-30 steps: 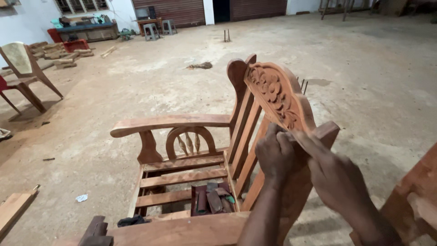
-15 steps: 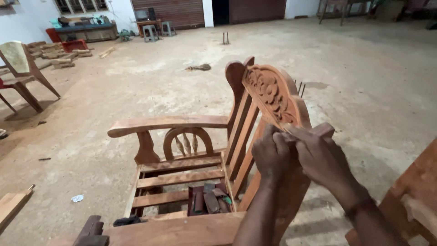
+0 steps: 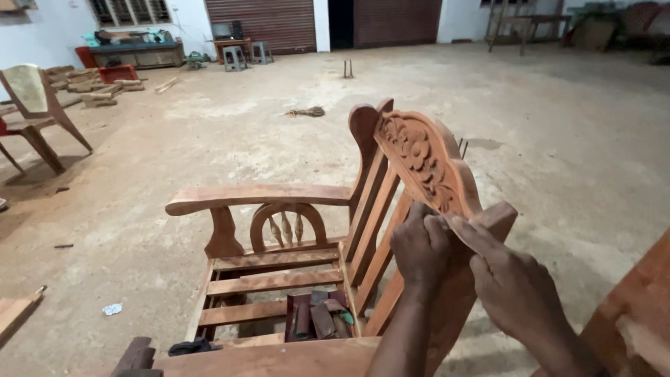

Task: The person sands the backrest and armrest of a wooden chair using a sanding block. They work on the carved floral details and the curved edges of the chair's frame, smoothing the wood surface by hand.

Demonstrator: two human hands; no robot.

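Wooden chair (image 3: pixel 279 202) stands on the floor before you; your left hand (image 3: pixel 421 248) and right hand (image 3: pixel 513 286) press fingers closed against its carved backrest (image 3: pixel 422 157). Sandpaper scraps (image 3: pixel 317 318) lie on the seat slats (image 3: pixel 272 281).

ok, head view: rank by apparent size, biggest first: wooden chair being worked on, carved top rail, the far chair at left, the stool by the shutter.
1. Wooden chair, largest by far.
2. Carved top rail, a part of that chair.
3. Far chair; it sits much further from the camera, so its true size is unsure.
4. Stool, smallest and furthest away.
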